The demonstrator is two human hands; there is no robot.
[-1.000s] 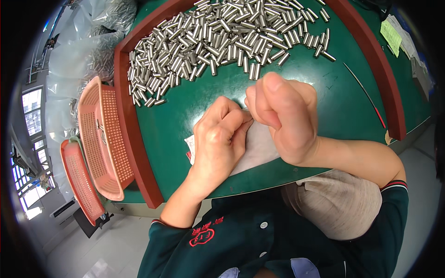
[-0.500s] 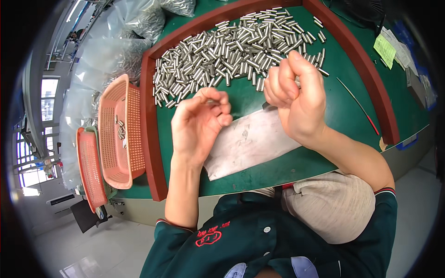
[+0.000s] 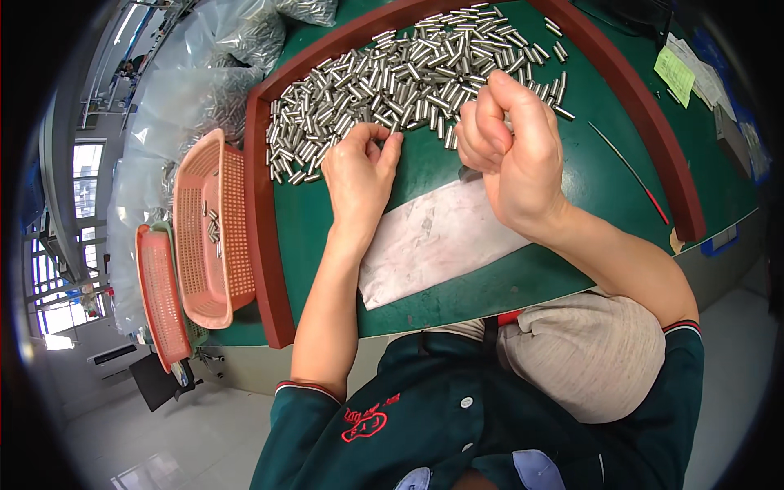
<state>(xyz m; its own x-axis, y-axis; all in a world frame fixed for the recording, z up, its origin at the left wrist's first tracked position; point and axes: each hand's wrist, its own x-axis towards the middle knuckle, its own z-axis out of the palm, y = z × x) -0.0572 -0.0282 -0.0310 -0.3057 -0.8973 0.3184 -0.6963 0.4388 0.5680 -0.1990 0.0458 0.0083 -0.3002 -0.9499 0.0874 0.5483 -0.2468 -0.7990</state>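
A heap of short, shiny metal pins (image 3: 408,77) lies spread over the green table. At its near edge, my left hand (image 3: 358,175) reaches in with thumb and forefinger brought together. Whatever sits between those fingertips, if anything, is too small to make out. My right hand (image 3: 516,155) is raised closer to the camera, right of the left one, its fingers curled into a loose fist with the thumb on top. A small glint shows between its fingers, but what they hold is hidden. Below both hands lies a stained whitish cloth (image 3: 441,241), flat on the table.
Dark red wooden rails (image 3: 265,237) border the work area. Left of them stand a salmon-coloured basket (image 3: 196,278) with a few pins inside, another pinkish basket (image 3: 159,302), and clear bags (image 3: 184,106) of metal parts. A thin red-handled tool (image 3: 645,188) lies at right.
My left hand has moved up to the heap's edge, turned over, and brought its thumb and forefinger together. My right hand has risen slightly and stays curled.
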